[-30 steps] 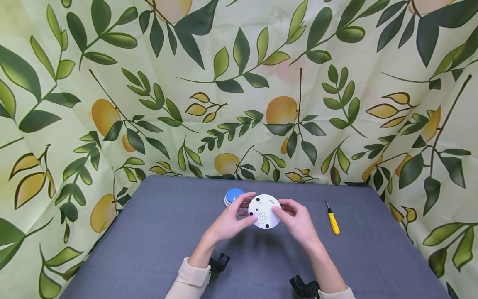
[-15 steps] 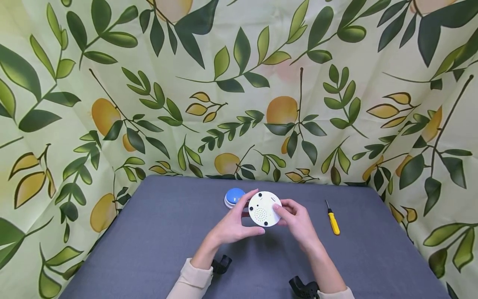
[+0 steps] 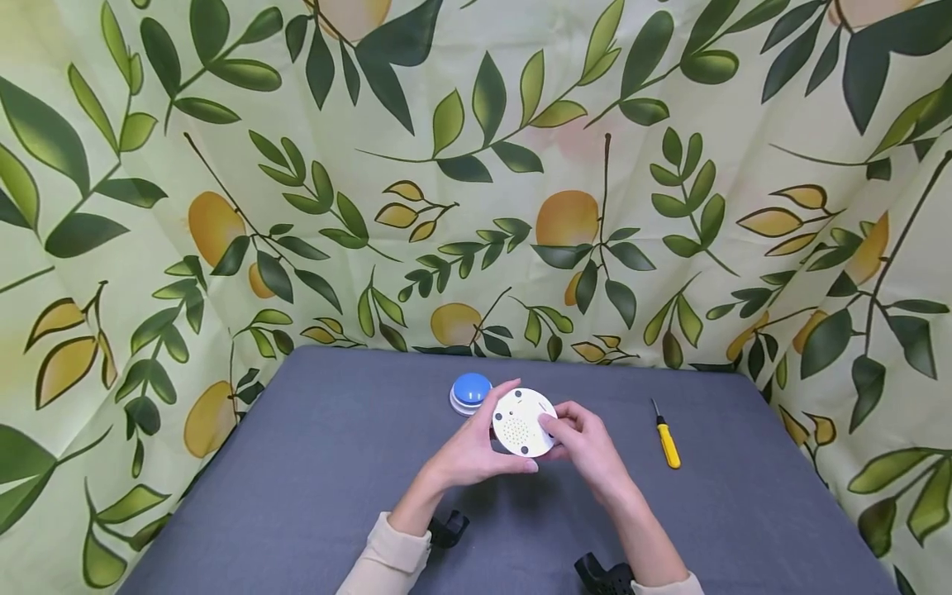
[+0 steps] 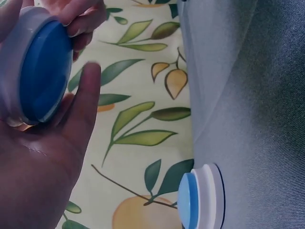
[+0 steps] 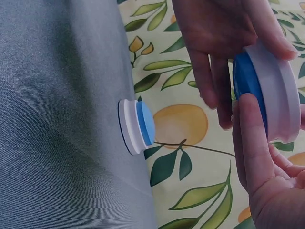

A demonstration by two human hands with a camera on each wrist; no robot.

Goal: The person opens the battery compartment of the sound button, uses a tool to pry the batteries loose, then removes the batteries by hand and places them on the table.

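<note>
My right hand point(image 3: 592, 450) pinches a round blue-and-white push button point(image 3: 521, 430), thumb on its white underside and fingers on the blue face. That underside, with dark round spots and a cluster of small holes, is turned toward me in the head view. The blue dome point(image 4: 47, 71) shows in the left wrist view. My left hand point(image 3: 468, 453) is spread around the button's left side, fingers fairly straight and thumb below the rim. A second blue-and-white button point(image 3: 471, 392) sits upright on the table behind the left hand.
A screwdriver point(image 3: 667, 438) with a yellow handle lies on the grey-covered table point(image 3: 335, 463), right of my right hand. A leaf-and-fruit patterned cloth point(image 3: 476, 207) stands behind and at both sides.
My left thumb has come off the button's underside and dropped below its rim. The right hand keeps its pinch; the button has shifted only slightly.
</note>
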